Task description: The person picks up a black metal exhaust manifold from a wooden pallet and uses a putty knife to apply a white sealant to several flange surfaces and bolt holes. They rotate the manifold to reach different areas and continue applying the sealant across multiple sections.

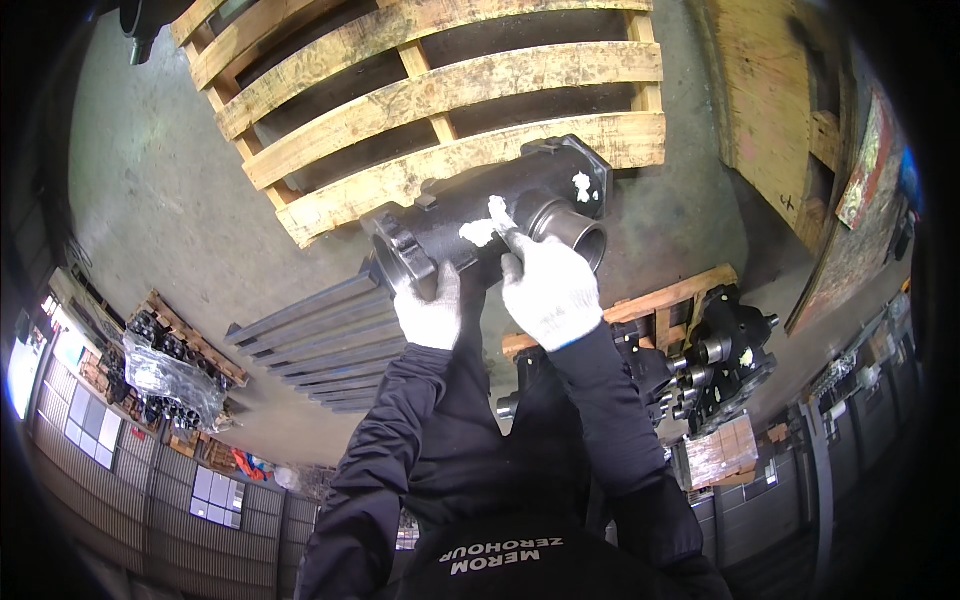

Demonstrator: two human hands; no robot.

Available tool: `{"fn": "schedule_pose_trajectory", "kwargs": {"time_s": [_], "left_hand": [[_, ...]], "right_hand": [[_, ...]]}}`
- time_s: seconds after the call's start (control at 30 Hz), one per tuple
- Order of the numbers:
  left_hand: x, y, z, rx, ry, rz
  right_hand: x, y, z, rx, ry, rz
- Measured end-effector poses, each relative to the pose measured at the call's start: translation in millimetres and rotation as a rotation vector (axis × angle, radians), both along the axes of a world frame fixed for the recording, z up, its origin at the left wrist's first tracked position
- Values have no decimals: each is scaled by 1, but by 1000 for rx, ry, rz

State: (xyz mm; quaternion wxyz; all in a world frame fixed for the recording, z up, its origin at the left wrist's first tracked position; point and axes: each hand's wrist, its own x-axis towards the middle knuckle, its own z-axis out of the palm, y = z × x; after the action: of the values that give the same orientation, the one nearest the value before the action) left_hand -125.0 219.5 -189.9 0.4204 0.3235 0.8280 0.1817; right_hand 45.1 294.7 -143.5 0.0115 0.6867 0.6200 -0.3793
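A black cast metal housing (pixel 450 215), a thick tube with flanged ends and a bare-metal side pipe (pixel 578 236), lies tilted in front of me at the pallet's near edge. My left hand (pixel 430 308), in a white glove, grips the rim of its left open end, thumb on top. Over the middle of the housing, my right hand (pixel 552 292), also gloved, reaches with its index finger stretched out and thumb apart. The greyed fingertip meets a white paste-like smear (pixel 499 212). Another white patch (pixel 478 233) sits beside it, and one more is near the right flange. Its other fingers are partly hidden.
A wooden pallet (pixel 450 95) lies beyond the housing. Dark metal bars (pixel 310 335) form a rack at my left. More black castings (pixel 715 350) stand on a pallet at the right. Wrapped parts (pixel 170 375) sit far left; wooden boards (pixel 765 110) lie far right.
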Motion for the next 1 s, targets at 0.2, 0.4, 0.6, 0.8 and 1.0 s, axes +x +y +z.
{"fn": "schedule_pose_trajectory", "kwargs": {"time_s": [0.2, 0.4, 0.6, 0.8, 1.0], "left_hand": [[1, 3, 3, -3, 0, 8], [-2, -1, 6, -11, 106, -33], [-18, 9, -13, 24, -120, 65], [-41, 16, -24, -118, 10, 21], [-56, 23, -33, -132, 18, 10]], "right_hand": [[45, 6, 48, 65, 26, -138], [131, -8, 49, 46, 99, -573], [278, -19, 30, 409, -382, -788], [411, -24, 11, 500, -608, -895], [485, -26, -14, 444, -643, -927]]}}
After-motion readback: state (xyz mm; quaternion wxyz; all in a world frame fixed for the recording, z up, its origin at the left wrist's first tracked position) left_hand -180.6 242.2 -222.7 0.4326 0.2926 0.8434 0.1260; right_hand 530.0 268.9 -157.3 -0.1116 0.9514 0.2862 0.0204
